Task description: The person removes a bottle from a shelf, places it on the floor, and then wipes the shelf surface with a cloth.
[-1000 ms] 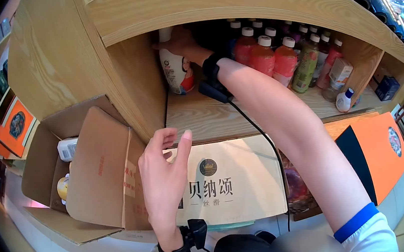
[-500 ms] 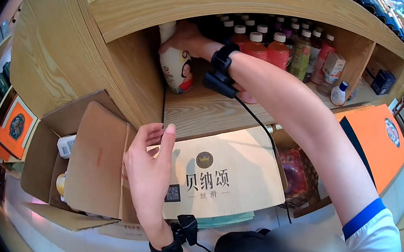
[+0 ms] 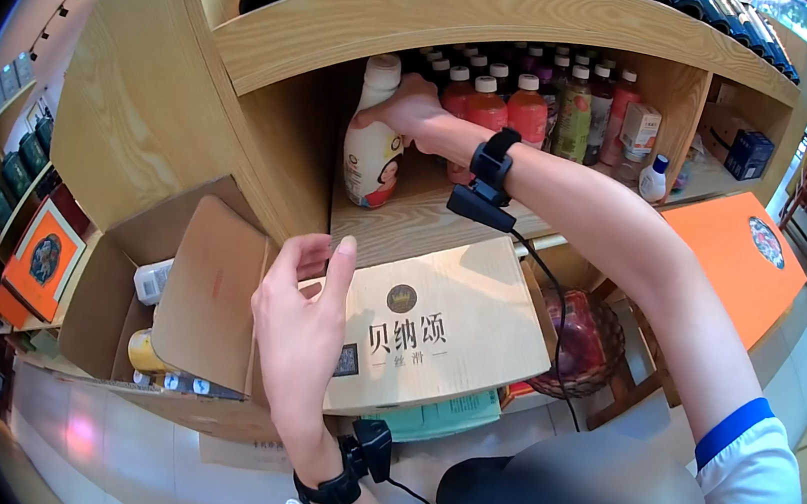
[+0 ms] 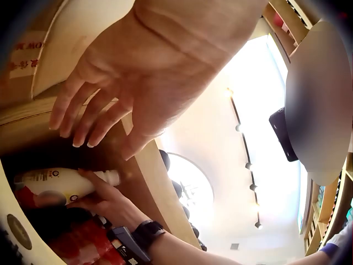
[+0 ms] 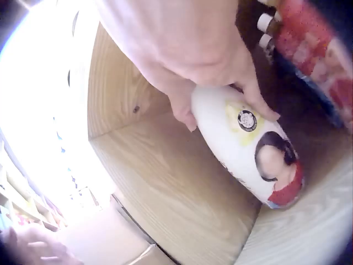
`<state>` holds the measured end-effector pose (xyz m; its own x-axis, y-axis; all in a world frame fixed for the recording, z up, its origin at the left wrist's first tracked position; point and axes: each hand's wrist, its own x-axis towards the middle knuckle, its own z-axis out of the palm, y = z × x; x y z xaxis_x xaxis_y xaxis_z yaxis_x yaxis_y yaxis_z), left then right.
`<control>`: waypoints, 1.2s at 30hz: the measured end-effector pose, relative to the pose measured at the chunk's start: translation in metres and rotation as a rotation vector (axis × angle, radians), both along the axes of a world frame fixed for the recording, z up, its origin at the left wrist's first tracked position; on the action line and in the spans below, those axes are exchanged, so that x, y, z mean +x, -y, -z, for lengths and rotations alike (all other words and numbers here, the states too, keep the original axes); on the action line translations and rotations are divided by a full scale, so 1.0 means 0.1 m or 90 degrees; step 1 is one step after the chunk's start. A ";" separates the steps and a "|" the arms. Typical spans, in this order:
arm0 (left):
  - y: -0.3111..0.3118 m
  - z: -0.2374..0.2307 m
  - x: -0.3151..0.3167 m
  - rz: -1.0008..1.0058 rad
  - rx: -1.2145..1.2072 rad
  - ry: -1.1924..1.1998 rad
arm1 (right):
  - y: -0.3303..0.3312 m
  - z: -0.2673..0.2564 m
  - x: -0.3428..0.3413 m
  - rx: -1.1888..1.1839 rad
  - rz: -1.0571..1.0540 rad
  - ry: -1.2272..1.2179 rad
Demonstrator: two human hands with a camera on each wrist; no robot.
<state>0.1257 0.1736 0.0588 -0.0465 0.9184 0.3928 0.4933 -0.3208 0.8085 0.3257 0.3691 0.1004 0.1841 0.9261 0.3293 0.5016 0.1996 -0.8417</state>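
Observation:
In the head view, my right hand point(image 3: 406, 111) reaches into the cabinet shelf and grips a white bottle point(image 3: 370, 169) below its white cap. The bottle's label shows a dark-haired figure in red. It stands slightly tilted near the shelf's left wall. The right wrist view shows thumb and fingers on either side of the bottle point(image 5: 242, 143), its base by the pale wood board. My left hand point(image 3: 299, 325) holds nothing, fingers loosely bent, above the left end of a beige carton point(image 3: 448, 303) with dark lettering. In the left wrist view its fingers point(image 4: 99, 110) hang apart.
Rows of drink bottles point(image 3: 526, 116) fill the shelf right of my hand, with a small white bottle point(image 3: 653, 179) at their right. An opened cardboard box point(image 3: 209, 279) holding several items stands at left. A cable point(image 3: 556, 321) hangs from my right wrist, near a basket point(image 3: 593, 346).
The head view has shifted, so the cabinet sits farther right in it. The white bottle's cap now shows fully below the upper board. My right hand keeps its grip; the left stays over the carton.

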 end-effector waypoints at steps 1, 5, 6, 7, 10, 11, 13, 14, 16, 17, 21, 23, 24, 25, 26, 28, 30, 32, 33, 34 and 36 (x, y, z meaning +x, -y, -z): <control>0.02 0.00 0.00 0.000 0.001 0.001 | 0.08 0.00 0.01 -0.007 -0.021 -0.024; 0.07 -0.04 -0.01 0.013 0.006 -0.002 | 0.19 0.10 0.02 0.028 0.071 0.019; 0.09 -0.04 -0.01 0.017 0.006 0.002 | 0.26 0.10 0.06 0.028 0.024 0.012; 0.10 -0.04 -0.02 0.018 0.007 0.003 | 0.32 0.10 0.09 0.028 -0.023 0.005; 0.14 -0.03 -0.05 0.031 0.018 -0.010 | 0.54 0.05 0.11 0.003 -0.040 -0.016; 0.15 -0.03 -0.06 0.033 0.013 -0.008 | 0.60 0.06 0.12 0.005 -0.040 -0.017; 0.19 -0.06 -0.10 0.032 0.012 -0.005 | 0.73 0.06 0.12 0.035 -0.060 -0.058; 0.21 -0.07 -0.11 0.033 0.013 -0.009 | 0.77 0.05 0.12 0.037 -0.062 -0.058; 0.26 -0.10 -0.11 0.035 0.015 -0.014 | 0.87 0.02 0.12 0.091 -0.107 -0.051; 0.28 -0.11 -0.10 0.040 0.011 -0.022 | 0.90 0.01 0.12 0.091 -0.107 -0.051; 0.34 -0.16 -0.09 0.051 0.000 -0.040 | 1.11 -0.08 0.11 0.123 -0.132 -0.026; 0.35 -0.15 -0.11 0.052 0.003 -0.041 | 1.22 -0.12 0.12 0.120 -0.132 -0.028; 0.36 -0.15 -0.11 0.055 0.005 -0.042 | 1.27 -0.15 0.12 0.133 -0.150 -0.016; 0.38 -0.16 -0.10 0.055 0.006 -0.043 | 1.32 -0.16 0.13 0.146 -0.169 -0.006; 0.41 -0.18 -0.09 0.054 0.019 -0.048 | 1.41 -0.21 0.14 0.147 -0.169 -0.007; 0.43 -0.20 -0.09 0.053 0.033 -0.053 | 1.63 -0.33 0.13 0.140 -0.199 0.017; 0.45 -0.21 -0.08 0.043 0.093 -0.054 | 1.80 -0.41 0.14 0.142 -0.223 -0.014; 0.44 -0.20 -0.05 0.053 0.128 -0.042 | 1.92 -0.45 0.18 0.148 -0.267 -0.046; 0.43 -0.21 -0.05 0.061 0.165 -0.029 | 1.99 -0.48 0.19 0.149 -0.268 -0.047; 0.46 -0.24 -0.03 0.060 0.165 -0.032 | 2.07 -0.50 0.20 0.168 -0.281 -0.038; 0.57 -0.31 0.03 0.045 0.221 -0.110 | 2.31 -0.59 0.18 0.184 -0.298 -0.012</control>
